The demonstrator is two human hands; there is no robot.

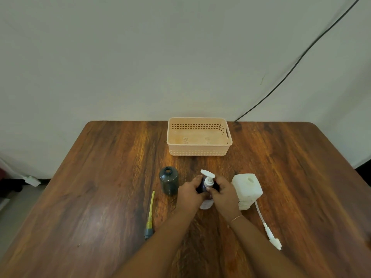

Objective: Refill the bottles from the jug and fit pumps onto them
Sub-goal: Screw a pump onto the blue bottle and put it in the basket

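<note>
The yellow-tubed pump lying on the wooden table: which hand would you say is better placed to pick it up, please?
Left. The yellow-tubed pump lies on the left hand's side, while the right hand would have to cross over.

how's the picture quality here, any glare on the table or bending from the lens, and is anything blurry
Head view: soft, even light with a broad pale sheen on the table at lower left, no hard shadows. Head view: wide-angle bending curves the table edges and the wall cable. Head view: both hands, left hand and right hand, and the pump bottle look slightly soft; the basket is sharper.
</note>
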